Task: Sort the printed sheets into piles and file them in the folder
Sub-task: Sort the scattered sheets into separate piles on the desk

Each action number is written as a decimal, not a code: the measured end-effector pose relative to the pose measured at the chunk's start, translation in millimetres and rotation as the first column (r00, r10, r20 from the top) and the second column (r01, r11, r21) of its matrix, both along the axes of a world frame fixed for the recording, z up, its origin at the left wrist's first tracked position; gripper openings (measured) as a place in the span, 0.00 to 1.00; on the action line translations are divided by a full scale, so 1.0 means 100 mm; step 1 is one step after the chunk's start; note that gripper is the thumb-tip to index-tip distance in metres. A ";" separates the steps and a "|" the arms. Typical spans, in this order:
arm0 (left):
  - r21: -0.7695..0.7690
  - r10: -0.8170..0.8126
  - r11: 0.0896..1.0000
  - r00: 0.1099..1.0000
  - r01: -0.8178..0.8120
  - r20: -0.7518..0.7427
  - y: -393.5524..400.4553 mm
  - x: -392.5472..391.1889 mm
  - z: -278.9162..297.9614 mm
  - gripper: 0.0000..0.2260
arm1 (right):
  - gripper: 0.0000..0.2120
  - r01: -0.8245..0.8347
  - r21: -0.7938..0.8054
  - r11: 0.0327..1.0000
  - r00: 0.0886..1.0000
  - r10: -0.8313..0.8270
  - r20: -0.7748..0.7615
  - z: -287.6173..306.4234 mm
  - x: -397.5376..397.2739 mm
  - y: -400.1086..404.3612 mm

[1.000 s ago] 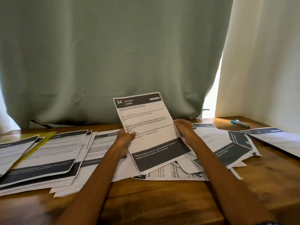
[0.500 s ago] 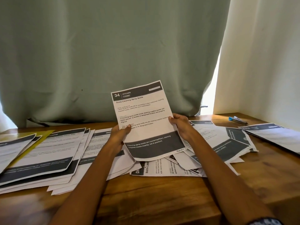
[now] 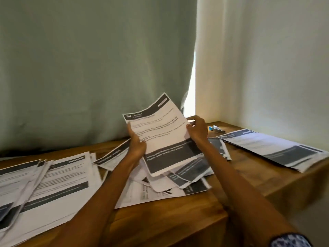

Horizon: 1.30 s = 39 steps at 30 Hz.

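Sheet (image 3: 161,138) marked "34" is pinched at both side edges by left hand (image 3: 136,142) & right hand (image 3: 197,129), fingers (image 3: 193,118) curled; other text blurred.

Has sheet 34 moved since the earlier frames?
Yes. The sheet numbered 34 went rightward, now reaching the curtain gap, gripped by left hand and right hand.

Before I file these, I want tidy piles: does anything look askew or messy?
Yes. The heap of sheets under the held sheet is jumbled, its pages crossed at different angles with curled edges. The right-hand pile juts past the table edge.
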<state>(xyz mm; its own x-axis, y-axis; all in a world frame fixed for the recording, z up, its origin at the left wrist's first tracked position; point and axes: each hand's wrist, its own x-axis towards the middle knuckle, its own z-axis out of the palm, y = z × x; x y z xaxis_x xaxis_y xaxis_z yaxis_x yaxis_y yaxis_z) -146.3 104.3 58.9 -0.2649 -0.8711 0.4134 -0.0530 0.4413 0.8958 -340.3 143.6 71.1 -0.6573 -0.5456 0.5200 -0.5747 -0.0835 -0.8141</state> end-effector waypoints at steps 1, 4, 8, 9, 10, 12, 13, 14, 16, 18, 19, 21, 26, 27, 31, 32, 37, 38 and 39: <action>-0.022 -0.035 0.999 0.997 0.037 0.072 0.07 -0.26 0.03 0.32 | 0.13 0.049 -0.004 0.999 0.998 -0.049 -0.031 0.06 -0.20 0.13; 0.044 -0.137 0.991 0.960 0.130 0.245 0.23 -1.05 0.04 0.28 | 0.12 0.207 -0.010 0.978 0.970 -0.207 -0.132 0.21 -0.81 0.51; 0.152 -0.331 0.943 0.868 0.295 0.370 0.58 -2.03 -0.11 0.23 | 0.06 0.443 0.022 0.896 0.856 -0.416 -0.306 0.18 -1.69 0.86; 0.157 -0.357 0.934 0.852 0.321 0.383 0.65 -2.20 -0.15 0.22 | 0.06 0.481 0.033 0.876 0.830 -0.444 -0.338 0.14 -1.87 0.91; 0.172 -0.386 0.923 0.841 0.345 0.380 0.72 -2.40 -0.19 0.22 | 0.05 0.516 0.038 0.855 0.805 -0.469 -0.364 0.09 -2.04 0.97; 0.199 -0.435 0.900 0.819 0.387 0.375 0.77 -2.75 -0.28 0.22 | 0.06 0.574 0.034 0.818 0.755 -0.512 -0.410 -0.02 -2.34 1.05; 0.217 -0.464 0.886 0.798 0.411 0.383 0.77 -2.89 -0.32 0.23 | 0.07 0.594 0.034 0.803 0.734 -0.524 -0.432 -0.09 -2.46 1.09; 0.231 -0.484 0.875 0.770 0.426 0.416 0.78 -2.98 -0.35 0.24 | 0.07 0.612 0.042 0.790 0.715 -0.530 -0.456 -0.17 -2.57 1.12; 0.194 -0.469 0.879 0.713 0.436 0.522 0.76 -3.12 -0.41 0.30 | 0.08 0.675 0.116 0.729 0.656 -0.521 -0.546 -0.34 -2.80 1.15; 0.101 -0.451 0.867 0.682 0.488 0.576 0.71 -3.18 -0.45 0.35 | 0.13 0.747 0.266 0.610 0.608 -0.464 -0.644 -0.53 -2.99 1.16; 0.060 -0.444 0.857 0.675 0.511 0.590 0.69 -3.20 -0.47 0.35 | 0.15 0.752 0.339 0.566 0.619 -0.429 -0.657 -0.62 -3.05 1.16; 0.082 -0.456 0.859 0.683 0.505 0.570 0.65 -3.20 -0.50 0.31 | 0.19 0.717 0.441 0.540 0.674 -0.377 -0.635 -0.75 -3.09 1.15; 0.139 -0.269 0.962 0.914 0.236 0.303 0.60 -3.10 -0.49 0.25 | 0.15 0.602 0.409 0.686 0.760 -0.334 -0.558 -0.69 -2.86 0.99; 0.119 -0.209 0.976 0.933 0.181 0.292 0.62 -3.03 -0.45 0.22 | 0.14 0.561 0.396 0.727 0.786 -0.318 -0.530 -0.63 -2.76 0.94; 0.117 -0.062 0.993 0.954 0.028 0.293 0.50 -2.68 -0.33 0.15 | 0.12 0.358 0.307 0.882 0.873 -0.201 -0.444 -0.41 -2.29 0.71; 0.131 -0.042 0.991 0.960 0.006 0.276 0.44 -2.54 -0.31 0.14 | 0.11 0.301 0.293 0.907 0.894 -0.161 -0.418 -0.38 -2.14 0.65; 0.226 0.039 0.970 0.978 -0.086 0.203 0.08 -1.64 -0.31 0.12 | 0.12 0.023 0.394 0.919 0.933 0.121 -0.338 -0.34 -1.42 0.32; 0.223 0.069 0.967 0.973 -0.119 0.222 0.04 -1.42 -0.32 0.11 | 0.17 0.041 0.502 0.864 0.914 0.172 -0.369 -0.37 -1.30 0.28; 0.223 0.093 0.964 0.967 -0.147 0.238 -0.02 -1.23 -0.34 0.11 | 0.22 0.078 0.613 0.786 0.896 0.215 -0.389 -0.40 -1.21 0.26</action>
